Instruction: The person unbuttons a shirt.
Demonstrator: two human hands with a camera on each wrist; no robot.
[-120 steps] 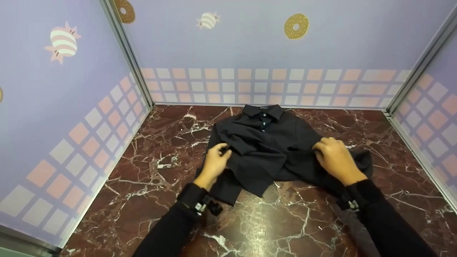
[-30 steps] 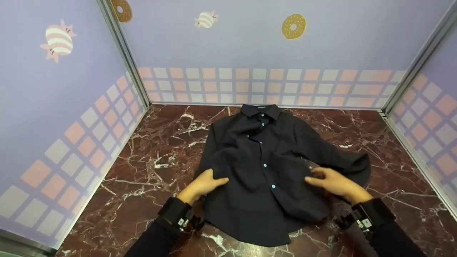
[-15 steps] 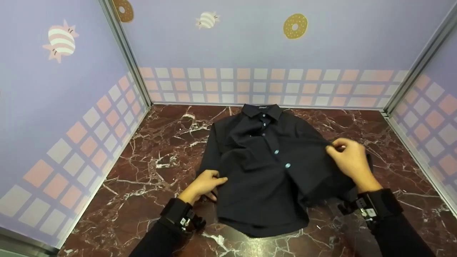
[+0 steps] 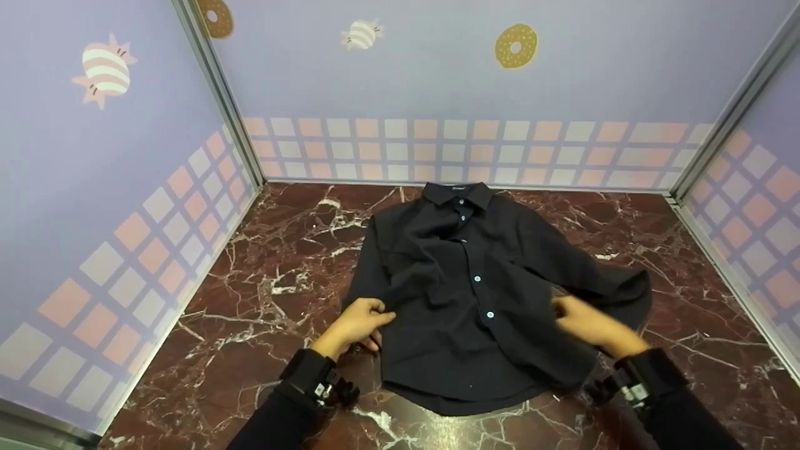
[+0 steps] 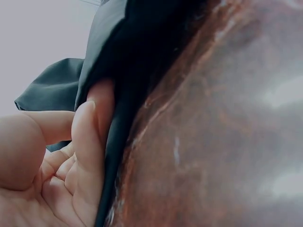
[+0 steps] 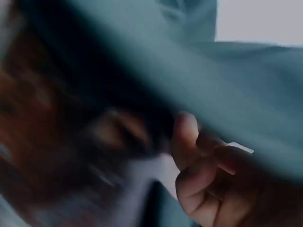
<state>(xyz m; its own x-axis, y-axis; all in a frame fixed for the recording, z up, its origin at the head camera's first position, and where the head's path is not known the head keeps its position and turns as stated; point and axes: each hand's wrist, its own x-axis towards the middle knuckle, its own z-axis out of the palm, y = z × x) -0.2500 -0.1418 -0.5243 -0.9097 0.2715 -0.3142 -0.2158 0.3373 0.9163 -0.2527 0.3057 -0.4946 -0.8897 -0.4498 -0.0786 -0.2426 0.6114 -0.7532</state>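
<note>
Right hand (image 4: 586, 320) lowered, left hand (image 4: 357, 320) pinching shirt (image 4: 431, 325)

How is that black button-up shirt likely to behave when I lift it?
The black button-up shirt should hang floppy, since its front lies in soft creases. It's probably light for its size, as the cloth looks thin along the hem. The collar may flex less, as its points look crisp.

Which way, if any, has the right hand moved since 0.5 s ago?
Yes: in the head view, the right hand moved away from the back wall, slightly left.
</note>
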